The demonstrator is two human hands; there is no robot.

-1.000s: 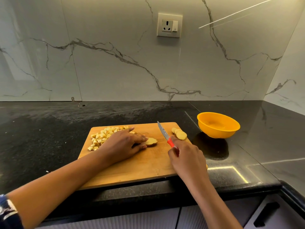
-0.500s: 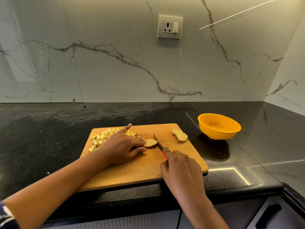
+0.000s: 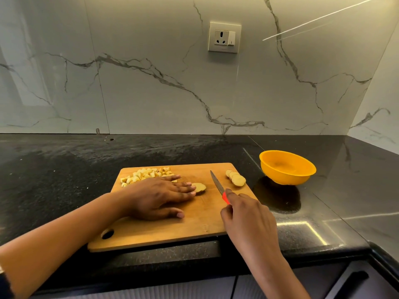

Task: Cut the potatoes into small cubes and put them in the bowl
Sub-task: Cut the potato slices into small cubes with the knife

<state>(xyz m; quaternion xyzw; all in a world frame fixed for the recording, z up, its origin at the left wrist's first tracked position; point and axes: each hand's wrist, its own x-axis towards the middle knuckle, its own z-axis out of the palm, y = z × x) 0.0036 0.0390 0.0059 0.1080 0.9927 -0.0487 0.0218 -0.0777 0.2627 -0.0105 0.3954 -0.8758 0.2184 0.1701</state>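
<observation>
The left hand (image 3: 159,197) is lying flat on the wooden cutting board (image 3: 172,231), fingers straight and close together, with the fingertips pressing down on a single potato slice (image 3: 200,187) near the board's centre. The thumb is stretching out towards 4 o'clock, resting on bare wood.

The right hand (image 3: 248,221) is curling round the red handle of the knife (image 3: 217,184), its blade pointing towards 11 o'clock. Half a second ago the blade was sitting right against the slice beside the left fingertips. Now it is standing off at 3 o'clock from the slice, with bare board showing between them.

The diced potato cubes (image 3: 144,175) are lying in a heap at the board's 11 o'clock corner, just beyond the left hand. A short row of uncut slices (image 3: 237,180) is waiting at 1 o'clock. The yellow bowl (image 3: 285,179) is sitting on the black counter (image 3: 64,180) at 2 o'clock, apart from the board, and no potato is showing in it.
</observation>
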